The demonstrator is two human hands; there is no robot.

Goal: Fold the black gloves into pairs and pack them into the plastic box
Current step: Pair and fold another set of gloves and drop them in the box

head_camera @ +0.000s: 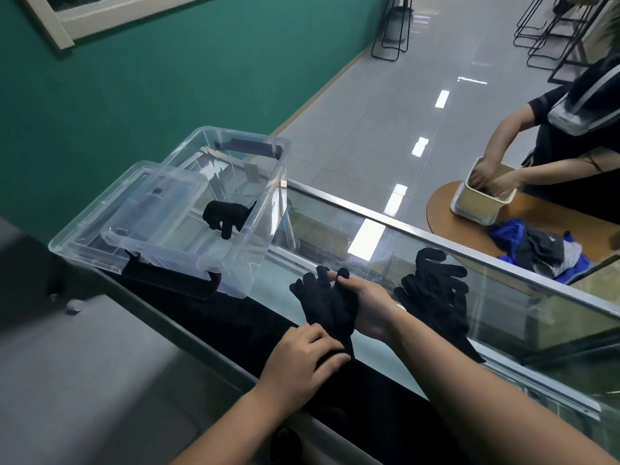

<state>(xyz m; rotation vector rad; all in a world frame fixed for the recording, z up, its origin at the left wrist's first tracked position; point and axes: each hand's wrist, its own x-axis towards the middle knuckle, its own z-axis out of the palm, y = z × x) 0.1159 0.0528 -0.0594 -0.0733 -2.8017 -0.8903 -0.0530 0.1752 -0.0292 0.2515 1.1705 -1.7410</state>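
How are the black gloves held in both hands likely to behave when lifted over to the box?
Probably floppy: the held gloves drape limply between the left hand and right hand, fingers splaying. Likely light, being thin fabric. The knit seems unlikely to slip or roll; the loose gloves lie flat on the glass counter.

One head-worn view — tilted, looking steeply down and forward, close over the glass counter (419, 250).

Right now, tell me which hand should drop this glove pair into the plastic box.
Probably left: the left hand grips the gloves at the cuff, and the plastic box sits to its left; the right hand would cross.
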